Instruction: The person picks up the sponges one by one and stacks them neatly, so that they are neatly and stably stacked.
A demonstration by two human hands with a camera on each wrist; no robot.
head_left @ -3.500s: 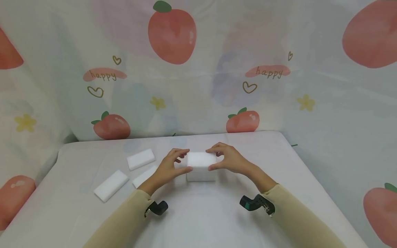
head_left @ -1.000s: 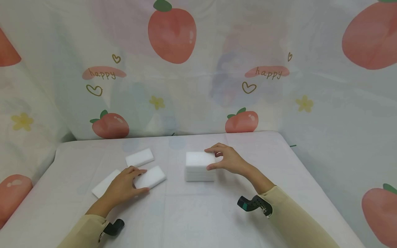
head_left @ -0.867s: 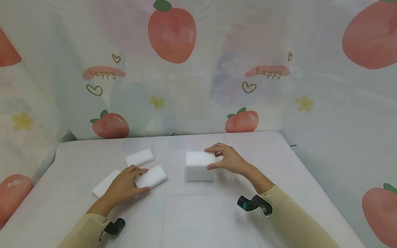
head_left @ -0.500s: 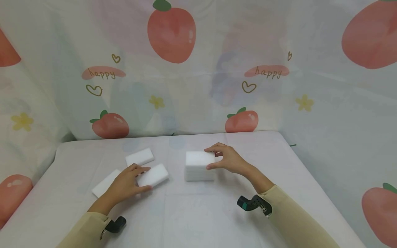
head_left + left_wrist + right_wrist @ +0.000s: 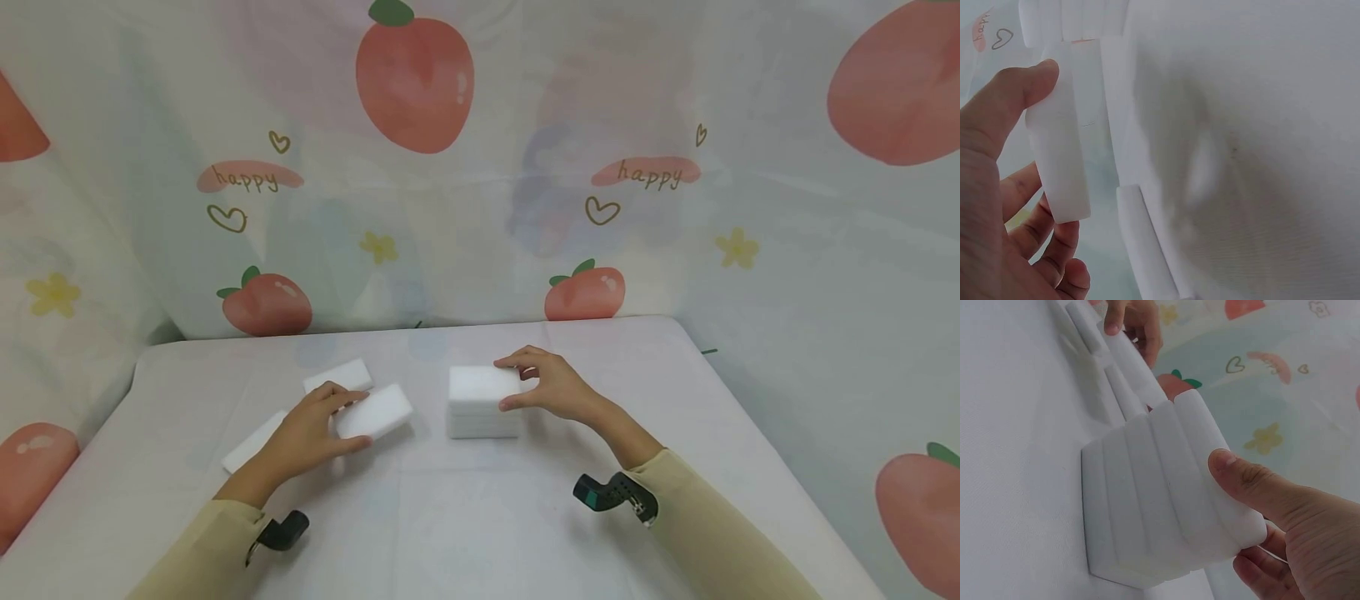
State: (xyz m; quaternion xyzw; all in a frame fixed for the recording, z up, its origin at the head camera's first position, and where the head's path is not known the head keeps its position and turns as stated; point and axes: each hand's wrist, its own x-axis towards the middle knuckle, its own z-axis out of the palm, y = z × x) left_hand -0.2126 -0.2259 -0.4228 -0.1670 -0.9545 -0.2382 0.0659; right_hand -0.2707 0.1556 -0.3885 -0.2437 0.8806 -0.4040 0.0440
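Note:
My left hand (image 5: 306, 435) pinches a white sponge (image 5: 384, 408), thumb on its near edge and fingers at the far one. In the left wrist view this sponge (image 5: 1059, 150) is raised clear of the table. To its right stands an upright stack of several white sponges (image 5: 480, 423). My right hand (image 5: 561, 390) holds the stack's right side; in the right wrist view its thumb (image 5: 1225, 464) lies against the top sponge, with the fingertips at the opposite edge. The stack's layers (image 5: 1147, 494) sit roughly flush.
Two more white sponges lie flat at the left: one behind the left hand (image 5: 345, 375), another partly covered by it (image 5: 253, 442). A white cloth covers the table (image 5: 465, 533). A fruit-printed curtain (image 5: 480, 208) hangs behind and at both sides.
From the stack, my left hand went left to a lying sponge, took hold of it, and has raised it slightly up and rightward. The right hand stays at the stack.

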